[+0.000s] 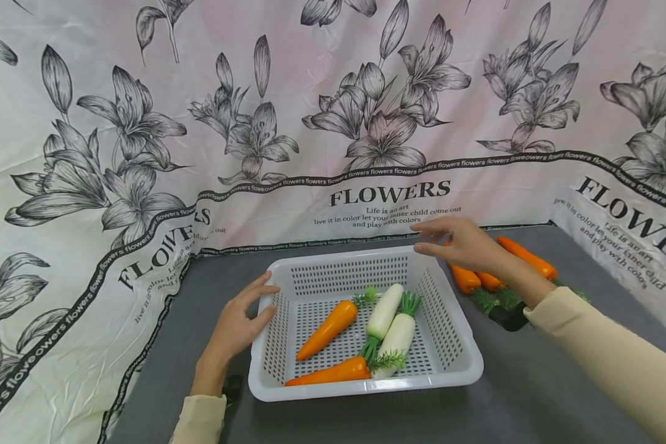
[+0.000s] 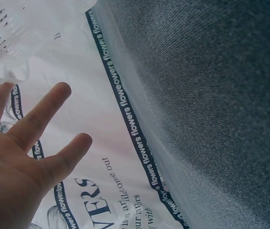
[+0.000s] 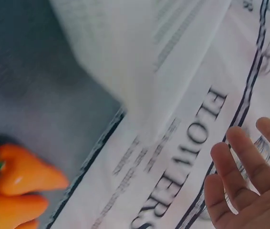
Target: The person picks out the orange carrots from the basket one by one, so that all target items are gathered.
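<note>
A white perforated plastic basket (image 1: 366, 387) sits on the dark grey table. Inside lie an upper orange carrot (image 1: 330, 327), a lower carrot (image 1: 333, 372), and two white radishes with green tops, one radish (image 1: 385, 308) leaning beside the other radish (image 1: 398, 339). My left hand (image 1: 237, 324) is at the basket's left side, its fingers spread and the tips at the rim. Over the far right corner hovers my right hand (image 1: 462, 245), fingers extended and holding nothing. The right wrist view shows this hand (image 3: 254, 191) apart from the blurred basket (image 3: 120, 43).
Several orange carrots (image 1: 527, 258) with green leaves lie right of the basket, partly hidden by the right forearm. A flower-printed cloth (image 1: 288, 216) hangs behind the table and along its left and right sides. Grey tabletop (image 1: 366, 419) shows in front of the basket.
</note>
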A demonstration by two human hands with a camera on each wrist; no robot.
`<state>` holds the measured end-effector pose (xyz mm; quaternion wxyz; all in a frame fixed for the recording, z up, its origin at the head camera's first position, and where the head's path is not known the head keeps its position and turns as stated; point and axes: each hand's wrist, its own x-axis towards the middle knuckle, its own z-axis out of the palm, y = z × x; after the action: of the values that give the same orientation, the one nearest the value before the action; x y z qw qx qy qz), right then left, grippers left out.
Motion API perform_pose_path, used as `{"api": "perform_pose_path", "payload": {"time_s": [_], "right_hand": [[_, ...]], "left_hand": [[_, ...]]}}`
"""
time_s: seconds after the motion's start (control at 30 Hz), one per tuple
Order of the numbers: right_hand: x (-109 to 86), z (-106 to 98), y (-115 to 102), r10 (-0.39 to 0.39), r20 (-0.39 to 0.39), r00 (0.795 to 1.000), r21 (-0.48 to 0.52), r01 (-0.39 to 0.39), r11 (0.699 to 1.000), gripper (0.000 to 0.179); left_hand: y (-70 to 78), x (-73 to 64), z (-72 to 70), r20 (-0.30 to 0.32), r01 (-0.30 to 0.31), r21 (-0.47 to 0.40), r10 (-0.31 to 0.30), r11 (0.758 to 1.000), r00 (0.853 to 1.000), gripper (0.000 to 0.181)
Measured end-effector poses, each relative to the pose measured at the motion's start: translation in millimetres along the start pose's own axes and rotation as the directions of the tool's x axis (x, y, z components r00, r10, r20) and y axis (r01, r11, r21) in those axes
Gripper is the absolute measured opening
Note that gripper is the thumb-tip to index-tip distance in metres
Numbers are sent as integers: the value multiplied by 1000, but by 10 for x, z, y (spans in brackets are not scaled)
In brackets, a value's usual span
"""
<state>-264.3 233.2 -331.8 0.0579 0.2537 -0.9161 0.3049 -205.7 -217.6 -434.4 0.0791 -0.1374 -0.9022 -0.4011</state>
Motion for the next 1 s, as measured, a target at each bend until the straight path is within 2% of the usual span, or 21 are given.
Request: {"api": "perform_pose_path", "payload": {"time_s": [0.2,0.37,0.53,0.77,1.0], "right_hand": [[115,170,-226,-107,69,992,45,104,994,46],[193,359,-360,-170,125,978,53,164,985,45],[221,552,-494,-225,191,956,109,207,972,44],[258,792,-692,-308,353,884,201,250,947,41],[256,1057,-766,-306,495,813,193,241,951,42]], "left_hand": [[9,1,-8,3,2,-3,-2,1000,1000,38],[11,-3,-6,-1,7,0,-7,1000,1000,38],[3,0,-6,1,-3,-6,3,1000,1000,38],[7,-1,-15,-2,3,-14,-3,1000,1000,38],[16,-7,-22,7,-5,-9,5,1000,1000,38]]}}
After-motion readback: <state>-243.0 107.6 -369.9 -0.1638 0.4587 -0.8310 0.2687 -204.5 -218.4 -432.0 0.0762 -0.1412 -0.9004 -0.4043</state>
